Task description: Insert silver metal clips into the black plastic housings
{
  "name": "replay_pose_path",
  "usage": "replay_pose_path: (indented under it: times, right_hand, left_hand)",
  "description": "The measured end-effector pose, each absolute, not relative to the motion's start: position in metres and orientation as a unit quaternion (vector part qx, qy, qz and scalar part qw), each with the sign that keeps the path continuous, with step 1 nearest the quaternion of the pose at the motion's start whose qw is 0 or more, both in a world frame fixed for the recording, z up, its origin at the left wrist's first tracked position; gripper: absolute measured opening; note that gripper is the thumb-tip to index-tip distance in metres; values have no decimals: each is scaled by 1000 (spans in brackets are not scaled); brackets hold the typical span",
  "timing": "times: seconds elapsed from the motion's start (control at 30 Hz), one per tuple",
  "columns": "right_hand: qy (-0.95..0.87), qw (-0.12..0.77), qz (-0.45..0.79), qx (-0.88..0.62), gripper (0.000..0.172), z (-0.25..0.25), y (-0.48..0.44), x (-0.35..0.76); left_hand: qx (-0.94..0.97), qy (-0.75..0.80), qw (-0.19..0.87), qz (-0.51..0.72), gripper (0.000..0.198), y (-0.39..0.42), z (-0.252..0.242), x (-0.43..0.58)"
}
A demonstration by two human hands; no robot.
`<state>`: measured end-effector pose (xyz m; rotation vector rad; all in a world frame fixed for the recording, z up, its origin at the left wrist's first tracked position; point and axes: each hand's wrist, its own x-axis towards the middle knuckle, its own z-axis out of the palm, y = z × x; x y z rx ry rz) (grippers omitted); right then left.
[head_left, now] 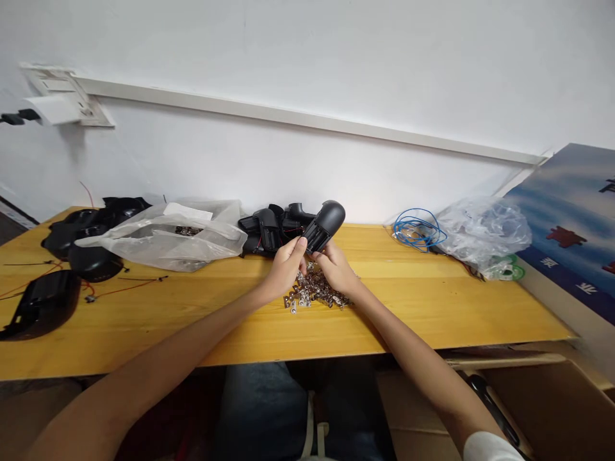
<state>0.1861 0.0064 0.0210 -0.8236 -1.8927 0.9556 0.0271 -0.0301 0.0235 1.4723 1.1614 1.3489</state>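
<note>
A rounded black plastic housing (pixel 331 221) with an open slotted compartment is held up at a tilt between my two hands. My left hand (pixel 287 266) is closed on its left lower end, with the thumb near the slots. My right hand (pixel 337 269) is closed on its right lower side, with the fingers partly hidden behind it. Whether a small part sits in the fingers as well, I cannot tell. Under my hands lies a pile of small shiny metal contact pieces (pixel 307 296). Several more black housings (pixel 266 227) are heaped just behind and to the left.
A translucent plastic bag (pixel 192 237) stands left of the heap. Farther left are black shells (pixel 45 301) with loose red and black wires. A blue wire coil (pixel 419 229) and a clear bag (pixel 485 234) lie right on the yellow table (pixel 432 314). A cardboard box (pixel 548 397) sits below.
</note>
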Motion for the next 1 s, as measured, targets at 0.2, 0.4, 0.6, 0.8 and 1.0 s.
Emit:
replay_pose_path:
  times: [0.2, 0.4, 0.6, 0.8, 1.0]
  right_hand:
    - [-748, 420, 369, -357, 21, 19, 9, 186]
    - [-724, 420, 415, -357, 19, 25, 7, 185]
    - [-650, 401, 571, -300, 35, 29, 7, 181]
    - [-527, 416, 680, -294, 56, 30, 16, 183]
    - [-485, 457, 675, -318, 59, 35, 15, 180]
  left_hand:
    - [604, 473, 385, 513, 61, -30, 19, 27]
    - [637, 508, 317, 486, 59, -30, 24, 22]
    - [554, 487, 411, 535, 64, -21, 28, 21]
    - [616, 499, 313, 524, 59, -24, 30, 16]
    - [824, 410, -147, 361, 41, -27, 31, -1]
